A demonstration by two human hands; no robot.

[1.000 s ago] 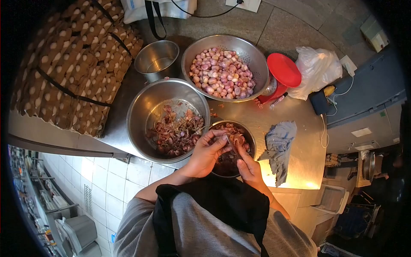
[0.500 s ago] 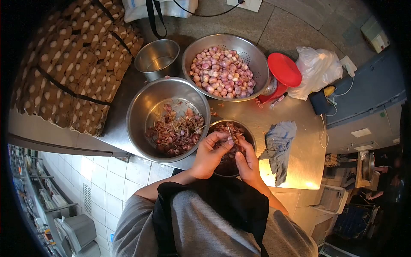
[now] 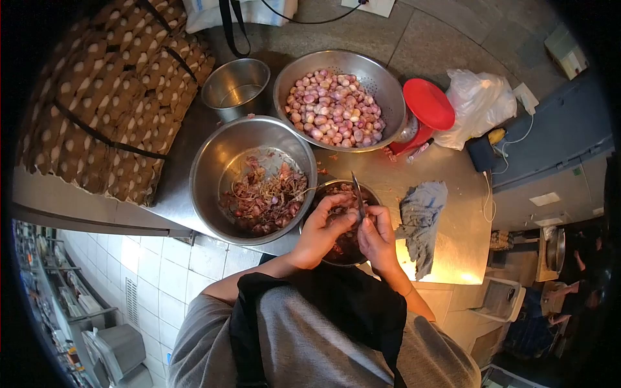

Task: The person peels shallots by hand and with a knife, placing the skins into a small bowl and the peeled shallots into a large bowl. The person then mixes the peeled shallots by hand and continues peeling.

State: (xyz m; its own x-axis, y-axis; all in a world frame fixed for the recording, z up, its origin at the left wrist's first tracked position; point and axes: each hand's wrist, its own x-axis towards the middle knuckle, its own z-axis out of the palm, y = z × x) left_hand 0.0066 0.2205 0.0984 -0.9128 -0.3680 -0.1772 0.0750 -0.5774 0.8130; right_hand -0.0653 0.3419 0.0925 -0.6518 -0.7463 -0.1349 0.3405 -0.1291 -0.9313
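Observation:
My left hand (image 3: 322,229) and my right hand (image 3: 377,236) meet over a small steel bowl (image 3: 376,197) of unpeeled shallots. The left hand's fingers pinch a shallot, mostly hidden by the fingers. A small knife (image 3: 357,189) is gripped in the right hand, its blade pointing up and away from me, touching the shallot. To the left stands a large steel bowl (image 3: 220,161) holding shallot skins (image 3: 265,200). Behind it a steel colander (image 3: 381,81) is full of peeled shallots (image 3: 333,110).
A steel pot (image 3: 236,87) stands at the back. Stacked egg trays (image 3: 103,97) fill the left. A red kitchen scale (image 3: 427,110), a white plastic bag (image 3: 479,103) and a blue cloth (image 3: 420,216) lie on the right of the steel counter (image 3: 453,187).
Both hands have drawn closer together over the small bowl. The knife blade has swung from lying low in the bowl to pointing upward.

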